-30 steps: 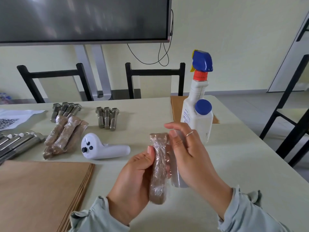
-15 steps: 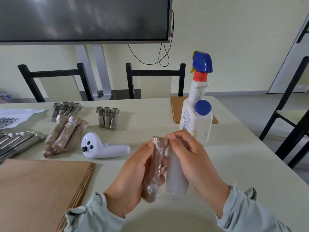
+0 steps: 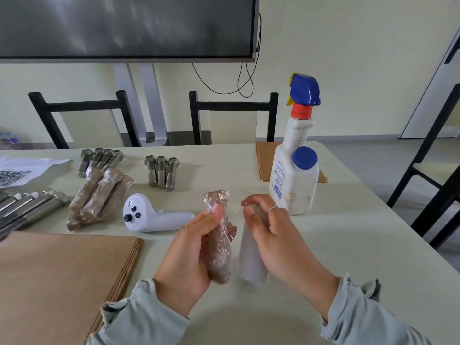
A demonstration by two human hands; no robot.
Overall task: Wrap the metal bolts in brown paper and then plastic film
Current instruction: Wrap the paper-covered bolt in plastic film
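Note:
My left hand (image 3: 191, 255) grips a bolt wrapped in brown paper and film (image 3: 219, 247), held upright above the table, thumb pressed near its top. My right hand (image 3: 271, 232) holds the roll of plastic film (image 3: 251, 260) just to the right, a thin strand of film stretched from the roll to the bolt's head. Three wrapped bolts (image 3: 99, 197) lie at the left. Bare bolts lie in groups: three (image 3: 161, 170) at the centre back, several (image 3: 102, 158) further left, and several long ones (image 3: 27, 207) at the left edge. A stack of brown paper (image 3: 62, 277) lies front left.
A white handheld controller (image 3: 154, 216) lies in front of the bolts. A white spray bottle (image 3: 296, 155) stands at the right on another brown sheet (image 3: 263, 158). A printed paper (image 3: 22, 170) sits far left. Black chairs stand behind and to the right of the table.
My right hand has pulled the film roll away to the right, off the wrapped bolt, stretching the film thin. The left hand tilted the bolt slightly and lowered it.

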